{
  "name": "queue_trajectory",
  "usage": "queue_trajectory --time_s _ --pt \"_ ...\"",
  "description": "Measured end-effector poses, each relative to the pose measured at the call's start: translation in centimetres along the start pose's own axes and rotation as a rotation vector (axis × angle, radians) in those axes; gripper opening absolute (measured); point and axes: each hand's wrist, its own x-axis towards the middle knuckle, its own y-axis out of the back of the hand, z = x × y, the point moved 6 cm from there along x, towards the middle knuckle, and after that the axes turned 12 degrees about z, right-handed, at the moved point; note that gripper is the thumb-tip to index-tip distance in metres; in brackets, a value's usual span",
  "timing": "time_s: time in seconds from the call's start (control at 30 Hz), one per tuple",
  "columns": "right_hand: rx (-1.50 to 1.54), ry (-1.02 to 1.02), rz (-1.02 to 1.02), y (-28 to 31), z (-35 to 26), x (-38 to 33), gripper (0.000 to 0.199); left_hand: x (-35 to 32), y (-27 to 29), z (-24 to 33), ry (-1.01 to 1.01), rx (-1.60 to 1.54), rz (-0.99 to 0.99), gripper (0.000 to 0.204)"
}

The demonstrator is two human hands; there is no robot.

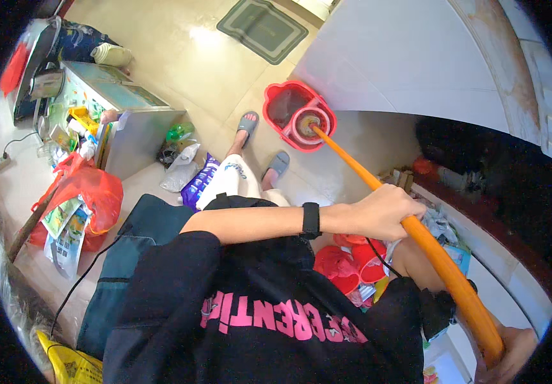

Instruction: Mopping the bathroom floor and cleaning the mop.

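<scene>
An orange mop handle [368, 179] runs from the lower right down into a red mop bucket [274, 91] on the floor. Its lower end, with a pale mop head [308, 125], sits inside the bucket's round wringer basket [296, 128]. Dark water shows in the bucket beside the basket. My left hand [383, 211], with a black band on the wrist, reaches across my body and is closed round the handle partway up. My right hand [512, 352] wraps round the handle's top end at the lower right; part of it is shaded near the picture's rim.
A white cabinet [410, 64] stands just right of the bucket. A grey mat [263, 30] lies beyond on the tiled floor. Red bags [90, 192] and clutter fill the left, beside a low cabinet [141, 141]. Red containers [346, 265] stand near my right side. A purple package [200, 182] lies by my feet.
</scene>
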Motion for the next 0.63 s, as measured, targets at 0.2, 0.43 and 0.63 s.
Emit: queue_trajectory --time_s 0.2,0.43,0.63 --pt "-0.085 0.088 0.116 3.3 -5.1 -5.2 0.015 -1.2 -2.1 -1.6 -0.021 -0.017 0.008 0.018" --pt "-0.063 0.220 0.071 2.6 -13.0 -13.3 0.010 -4.6 -7.1 -0.4 0.030 0.107 0.051 0.015" --pt "0.283 0.292 -0.308 1.4 -16.2 -16.4 0.011 -6.3 -10.8 2.6 -0.020 0.302 -0.328 0.015"
